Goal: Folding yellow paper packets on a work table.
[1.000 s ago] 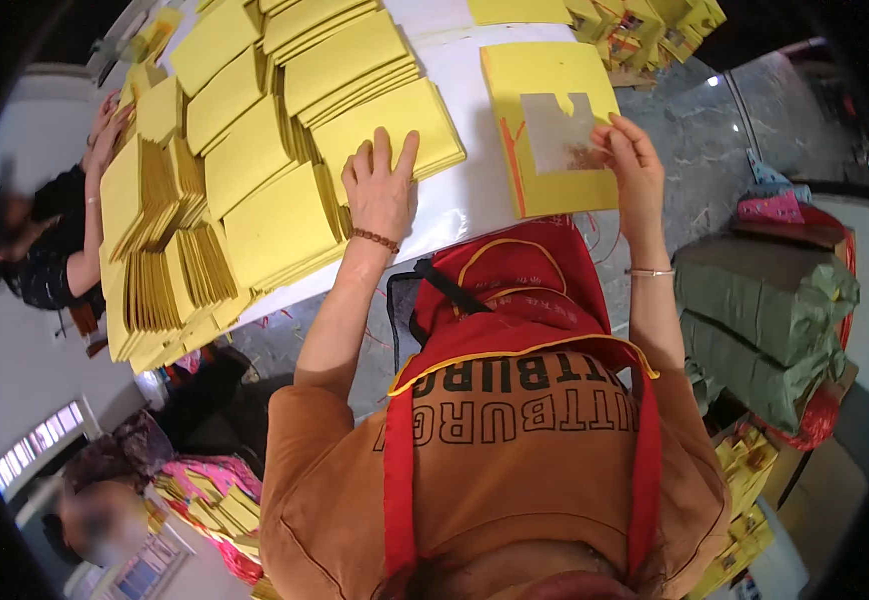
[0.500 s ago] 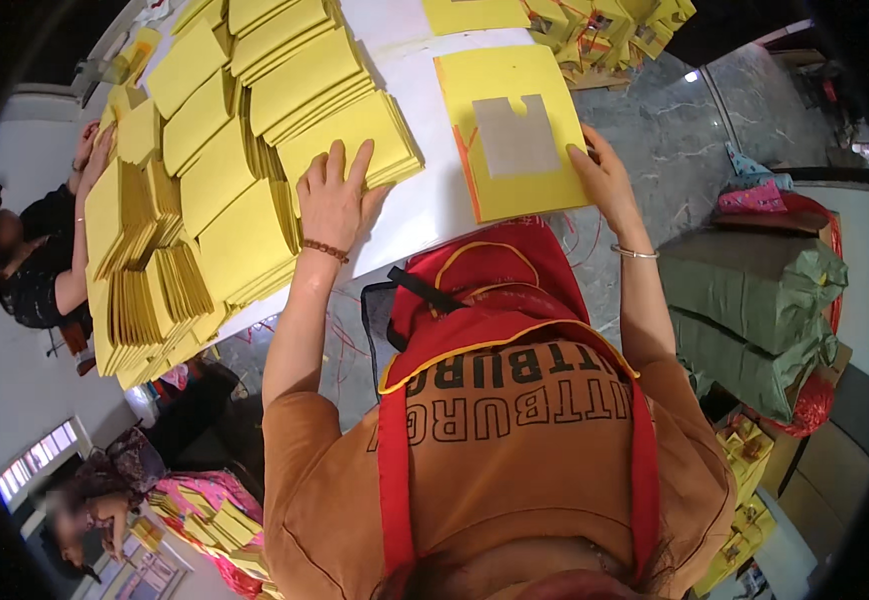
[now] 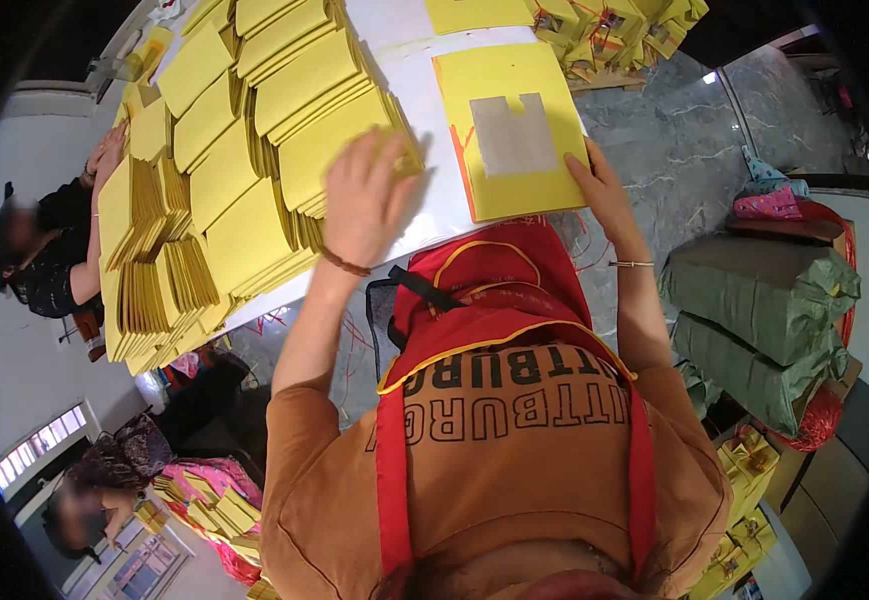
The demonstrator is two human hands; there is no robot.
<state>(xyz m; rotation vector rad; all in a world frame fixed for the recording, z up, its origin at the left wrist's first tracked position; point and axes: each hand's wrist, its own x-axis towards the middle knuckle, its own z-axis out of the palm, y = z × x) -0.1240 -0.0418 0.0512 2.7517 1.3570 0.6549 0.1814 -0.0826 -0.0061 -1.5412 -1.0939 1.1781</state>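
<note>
Right fingers [image 3: 600, 165] touch yellow stack's [image 3: 527, 190] edge, floor [image 3: 675, 150] beyond.

Yellow sheet flat on right, stack on left

Sheet [image 3: 532, 192]: yellow, roughly rectangular, flat near the near edge of the white table [image 3: 395, 50]. Orange strip [image 3: 466, 172] down its left side. Grey patch [image 3: 515, 142] lies on top, slightly skewed, notch in far edge. Stack [image 3: 307, 158]: yellow, layered, left of the sheet and apart from it; right part partly hidden.
</note>
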